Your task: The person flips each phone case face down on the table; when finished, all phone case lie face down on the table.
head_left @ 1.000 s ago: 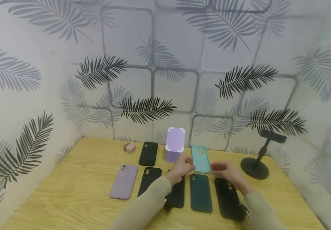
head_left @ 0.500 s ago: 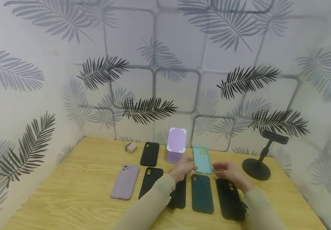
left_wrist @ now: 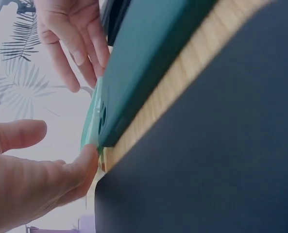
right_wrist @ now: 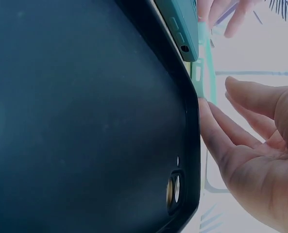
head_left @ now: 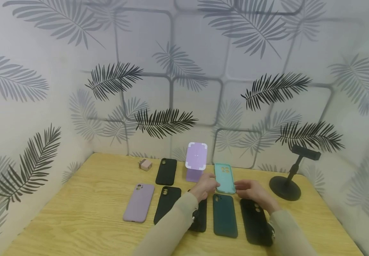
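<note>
Both hands sit at the near end of a mint-green silicone phone case (head_left: 224, 177) lying flat on the light wooden table (head_left: 85, 213), back row, right of the lilac folding phone stand (head_left: 195, 161). Left hand (head_left: 206, 185) has a fingertip (left_wrist: 88, 158) touching the case's left near corner; fingers loosely extended, nothing gripped. Right hand (head_left: 249, 189) is just beside the case's right near corner, fingers (right_wrist: 216, 136) relaxed and straight, palm open; actual contact with the case can't be told. Directly in front of the mint case lies a dark green phone case (head_left: 224, 215), with a black phone case (head_left: 255, 220) under the right forearm and another black case (head_left: 199, 217) under the left forearm. Further left: a black case (head_left: 167, 204), a lilac phone case (head_left: 138, 202), a black case in the back row (head_left: 166, 171), a small pink charger plug (head_left: 145, 164). Black round-base stand (head_left: 286, 186) at far right.
</note>
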Motion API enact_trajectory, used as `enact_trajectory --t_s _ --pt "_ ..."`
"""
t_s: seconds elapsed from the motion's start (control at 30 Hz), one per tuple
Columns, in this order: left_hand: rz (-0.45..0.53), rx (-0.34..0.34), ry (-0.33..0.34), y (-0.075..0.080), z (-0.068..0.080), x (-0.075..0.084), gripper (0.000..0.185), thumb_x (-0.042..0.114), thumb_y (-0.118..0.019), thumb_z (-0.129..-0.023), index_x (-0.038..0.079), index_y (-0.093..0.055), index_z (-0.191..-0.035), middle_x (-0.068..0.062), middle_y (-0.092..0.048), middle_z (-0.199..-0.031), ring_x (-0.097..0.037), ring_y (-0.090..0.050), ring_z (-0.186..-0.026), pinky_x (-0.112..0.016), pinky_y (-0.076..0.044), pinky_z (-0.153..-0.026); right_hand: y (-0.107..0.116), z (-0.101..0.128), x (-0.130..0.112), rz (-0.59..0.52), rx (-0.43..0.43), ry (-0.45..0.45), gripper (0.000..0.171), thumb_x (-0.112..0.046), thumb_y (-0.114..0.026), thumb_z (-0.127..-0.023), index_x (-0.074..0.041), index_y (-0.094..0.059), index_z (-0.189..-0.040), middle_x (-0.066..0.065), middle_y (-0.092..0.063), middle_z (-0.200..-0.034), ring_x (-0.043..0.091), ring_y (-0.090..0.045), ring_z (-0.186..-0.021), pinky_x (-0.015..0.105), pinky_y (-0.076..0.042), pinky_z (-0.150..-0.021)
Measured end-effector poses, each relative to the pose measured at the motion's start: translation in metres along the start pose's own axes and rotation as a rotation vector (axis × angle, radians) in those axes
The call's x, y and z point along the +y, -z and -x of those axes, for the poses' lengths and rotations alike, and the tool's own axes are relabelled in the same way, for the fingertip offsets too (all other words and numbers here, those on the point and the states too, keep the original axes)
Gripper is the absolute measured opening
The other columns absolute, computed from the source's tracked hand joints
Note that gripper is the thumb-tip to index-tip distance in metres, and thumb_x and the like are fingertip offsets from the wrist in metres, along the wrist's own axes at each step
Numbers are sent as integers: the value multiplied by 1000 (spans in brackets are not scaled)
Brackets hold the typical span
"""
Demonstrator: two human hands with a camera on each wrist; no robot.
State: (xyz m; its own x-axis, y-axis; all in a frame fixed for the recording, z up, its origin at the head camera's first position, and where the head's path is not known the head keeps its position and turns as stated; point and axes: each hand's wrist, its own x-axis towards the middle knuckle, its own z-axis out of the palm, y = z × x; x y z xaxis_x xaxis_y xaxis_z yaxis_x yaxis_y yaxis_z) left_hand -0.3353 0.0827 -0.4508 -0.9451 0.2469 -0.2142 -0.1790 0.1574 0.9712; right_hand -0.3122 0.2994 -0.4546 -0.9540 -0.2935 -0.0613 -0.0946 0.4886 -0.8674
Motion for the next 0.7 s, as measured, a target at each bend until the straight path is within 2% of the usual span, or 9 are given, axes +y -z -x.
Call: enact_trajectory --t_s 0.13,0.23,0.3,0.5,0.7 --pt "105 -4 9 0 -3 0 53 -4 -61 -90 -8 -45 -140 -22 -58 -122 -27 -64 -99 -36 -58 -85 0 -2 2 -14 12 -2 45 -5 -62 -93 15 -50 -132 33 -58 -129 36 -62 -114 40 -57 -89" --pt "174 -16 19 -1 -4 -1 52 -5 -60 -90 -10 -45 -138 -18 -62 -107 -22 -64 -88 -34 -59 -82 0 -4 2 -41 23 -21 45 -9 -63 -94 14 -52 -131 31 -59 -129 30 -64 -111 38 -57 -90" --pt "218 -25 25 -1 -5 -1 52 -5 -60 -90 -10 -44 -139 -17 -62 -102 -21 -65 -85 -33 -59 -83 -1 -5 2 -62 15 -30 46 -10 -63 -95 13 -52 -132 30 -58 -130 29 -63 -113 39 -57 -92" --pt "286 -54 26 -5 -5 -1 54 -5 -59 -91 -10 -41 -141 -22 -62 -115 -26 -65 -103 -37 -56 -93 -6 -8 -4 -87 -8 -54 45 -15 -55 -101 13 -49 -134 28 -58 -131 32 -62 -117 42 -55 -95" --pt "270 -55 16 -9 -4 0 53 -6 -61 -89 -9 -43 -139 -21 -61 -119 -30 -63 -112 -42 -53 -99 -12 -12 -10 -100 -1 -75 48 -24 -47 -105 14 -49 -134 31 -61 -126 35 -63 -115 42 -56 -93"
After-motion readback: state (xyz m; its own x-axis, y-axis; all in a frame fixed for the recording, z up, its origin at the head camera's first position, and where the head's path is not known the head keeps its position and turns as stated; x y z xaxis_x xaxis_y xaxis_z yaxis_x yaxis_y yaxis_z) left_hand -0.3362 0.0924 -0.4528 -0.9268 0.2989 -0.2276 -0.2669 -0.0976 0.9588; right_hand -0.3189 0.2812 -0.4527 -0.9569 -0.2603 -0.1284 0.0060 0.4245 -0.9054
